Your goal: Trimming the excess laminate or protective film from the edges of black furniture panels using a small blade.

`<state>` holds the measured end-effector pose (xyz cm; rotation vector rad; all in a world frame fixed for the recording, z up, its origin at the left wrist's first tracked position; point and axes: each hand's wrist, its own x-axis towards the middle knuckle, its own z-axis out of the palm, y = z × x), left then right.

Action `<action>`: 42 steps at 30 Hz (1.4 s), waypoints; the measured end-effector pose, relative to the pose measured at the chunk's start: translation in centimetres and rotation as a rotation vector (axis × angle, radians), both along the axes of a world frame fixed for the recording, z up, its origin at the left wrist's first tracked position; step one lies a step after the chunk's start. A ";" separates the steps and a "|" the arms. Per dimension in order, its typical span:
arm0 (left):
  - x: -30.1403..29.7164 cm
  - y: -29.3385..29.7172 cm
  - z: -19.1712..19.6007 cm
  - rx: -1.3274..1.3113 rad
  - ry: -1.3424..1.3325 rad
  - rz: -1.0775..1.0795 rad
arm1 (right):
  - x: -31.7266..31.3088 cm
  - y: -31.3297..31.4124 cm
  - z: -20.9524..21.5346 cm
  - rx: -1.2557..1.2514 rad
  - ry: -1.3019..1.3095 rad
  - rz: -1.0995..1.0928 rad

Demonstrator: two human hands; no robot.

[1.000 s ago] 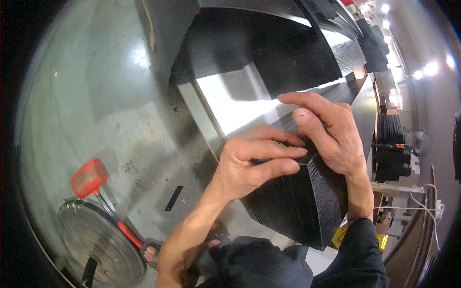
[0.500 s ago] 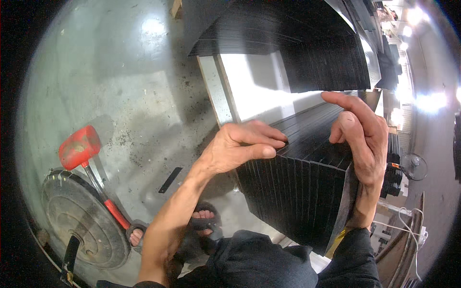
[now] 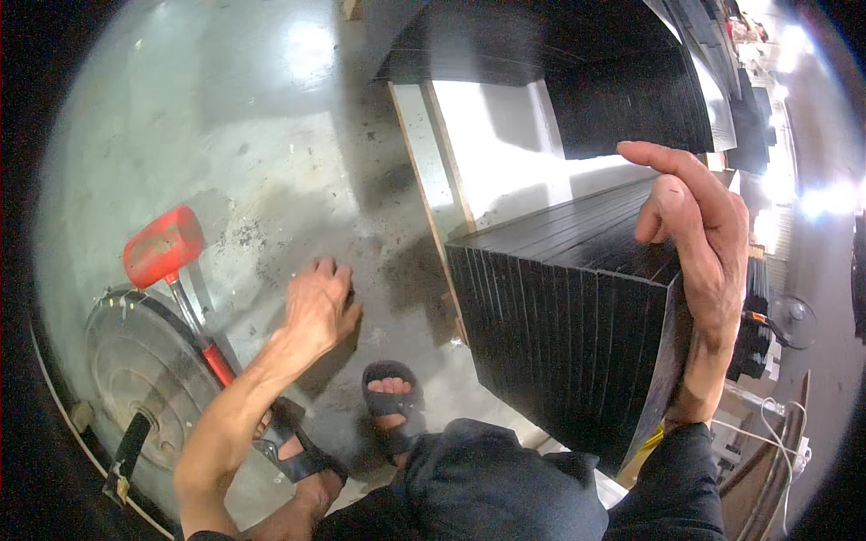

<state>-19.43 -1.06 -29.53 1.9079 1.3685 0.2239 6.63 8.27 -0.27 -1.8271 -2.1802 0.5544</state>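
A thick stack of black panels (image 3: pixel 564 347), set on edge, stands in front of me on the right. My right hand (image 3: pixel 695 243) lies along its right side, fingers bent over the top edge and the index finger reaching outward. My left hand (image 3: pixel 320 302) is away from the stack, low over the grey floor. Its thumb stands apart from the fingers, and no held thing shows. The hand blocks the patch where a small black strip lay, so that strip is out of sight.
A red mallet (image 3: pixel 164 248) leans by a round black weight plate (image 3: pixel 149 370) at lower left. Another black panel stack (image 3: pixel 622 99) stands beyond, over a bright white surface (image 3: pixel 496 135). My sandalled foot (image 3: pixel 390 397) is below. White cables (image 3: pixel 780 433) hang at right.
My left hand has left the top of the stack and moved left and down over the floor, covering the black strip. The right hand stays at the stack. My view has shifted slightly.
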 end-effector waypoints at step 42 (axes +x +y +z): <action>9.8 3.4 13.1 -0.064 -1.143 0.654 | -0.4 -0.2 0.0 -0.003 -0.064 -0.070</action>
